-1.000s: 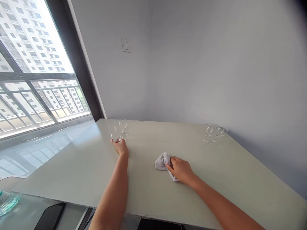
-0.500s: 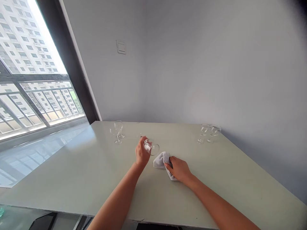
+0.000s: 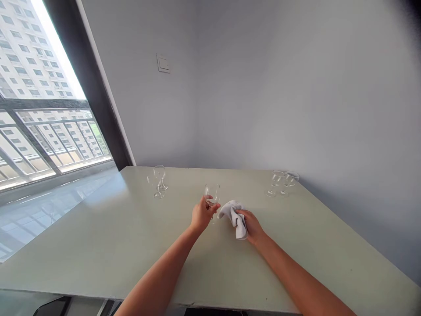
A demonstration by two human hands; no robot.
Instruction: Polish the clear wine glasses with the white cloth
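Observation:
A clear stemmed glass (image 3: 212,191) is upright in my left hand (image 3: 203,214), whose fingers are closed round the lower bowl and stem. Just to the right, my right hand (image 3: 252,226) grips a crumpled light grey cloth (image 3: 237,218), with its folds hanging down and its left end close to the glass. Cloth and glass look slightly apart. The foot of the held glass shows faintly below my left fingers.
On the pale table (image 3: 131,245), two stemmed glasses (image 3: 159,181) stand at the back left. Two more (image 3: 284,181) stand at the back right, near the edge. Walls rise behind, and a window (image 3: 49,109) is at the left.
The glass has turned from tilted to upright, and my left hand has moved slightly right. My right hand has lifted the cloth up and to the right.

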